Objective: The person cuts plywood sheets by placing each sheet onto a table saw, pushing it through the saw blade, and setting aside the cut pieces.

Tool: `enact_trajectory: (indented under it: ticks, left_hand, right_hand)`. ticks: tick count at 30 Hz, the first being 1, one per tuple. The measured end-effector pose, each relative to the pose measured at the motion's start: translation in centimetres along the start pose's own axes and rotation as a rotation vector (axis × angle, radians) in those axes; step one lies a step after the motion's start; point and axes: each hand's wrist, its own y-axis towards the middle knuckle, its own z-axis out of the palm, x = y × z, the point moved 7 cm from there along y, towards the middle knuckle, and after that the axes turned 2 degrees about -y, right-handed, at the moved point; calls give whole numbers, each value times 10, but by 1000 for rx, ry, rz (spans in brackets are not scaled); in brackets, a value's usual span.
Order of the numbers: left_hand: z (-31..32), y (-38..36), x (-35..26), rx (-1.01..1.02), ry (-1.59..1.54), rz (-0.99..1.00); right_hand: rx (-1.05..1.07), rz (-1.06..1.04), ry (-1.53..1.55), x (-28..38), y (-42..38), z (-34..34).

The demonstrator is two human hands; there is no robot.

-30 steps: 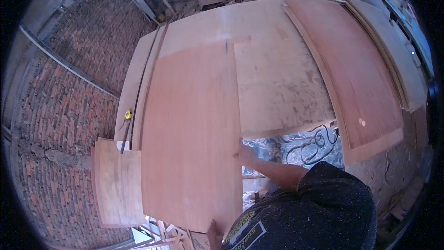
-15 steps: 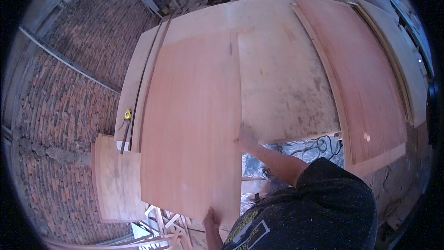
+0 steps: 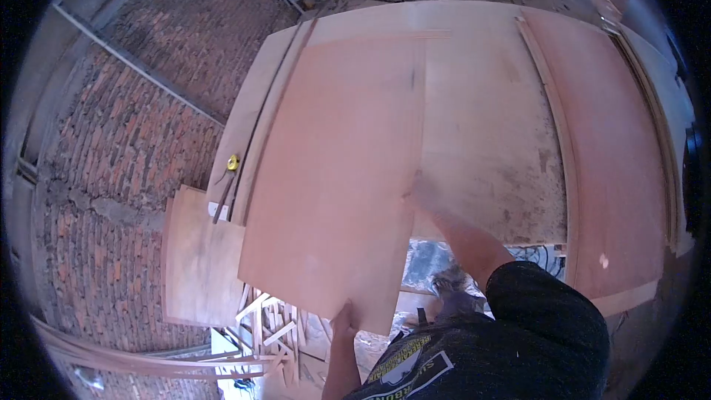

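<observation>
A large reddish plywood sheet lies over a paler board, its near end overhanging the board. My left hand grips the sheet's near edge, thumb on top and the other fingers hidden beneath. My right hand is at the sheet's right edge, smeared by motion, so its fingers cannot be made out. A yellow tape measure rests on the boards to the left, beside a dark slender tool.
Another reddish sheet lies to the right. Loose wood strips are piled below the near edge. A smaller panel stands near the brick wall on the left. Cables hang under the pale board.
The view has shifted, so the boards appear farther right. My left hand still holds the near edge. My right hand has moved slightly farther away along the sheet's right edge.
</observation>
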Motion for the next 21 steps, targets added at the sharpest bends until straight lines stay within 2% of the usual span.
enact_trajectory:
  ticks: [1, 3, 7, 9, 10, 13, 16, 17, 18, 19, 20, 21]
  left_hand:
    - [11, 3, -1, 37, -13, 8]
    - [28, 0, -7, -12, 6, 32]
    - [20, 31, 2, -54, 94, -38]
    - [23, 18, 1, -29, 107, -99]
    - [23, 8, -1, -15, 116, -130]
    - [-21, -25, -21, -130, 753, -200]
    - [-44, -24, -82, -36, 1685, 262]
    - [-41, -42, -107, -125, 1622, 555]
    - [-35, -64, -132, -208, 1525, 845]
    - [-28, -73, -149, -201, 1526, 1060]
    - [-25, -69, -161, -134, 1584, 1142]
    - [-22, -55, -173, 68, 1617, 1086]
  right_hand:
    - [12, -1, -12, 4, 7, -3]
    - [33, 6, -39, 3, 17, -7]
    - [-178, -167, -120, -19, 49, 2]
    - [-282, -247, -161, -21, 51, 9]
    - [-294, -216, -66, -16, 37, 3]
    - [-379, -122, 170, 10, -48, -20]
    - [-153, -63, 16, 12, -136, 25]
    - [-76, -89, -39, 10, -169, 48]
    - [-138, -200, -18, 9, -208, 65]
    - [-114, -260, -70, 10, -242, 87]
    - [-85, -323, -124, 16, -272, 103]
    - [-86, -322, -152, 27, -297, 106]
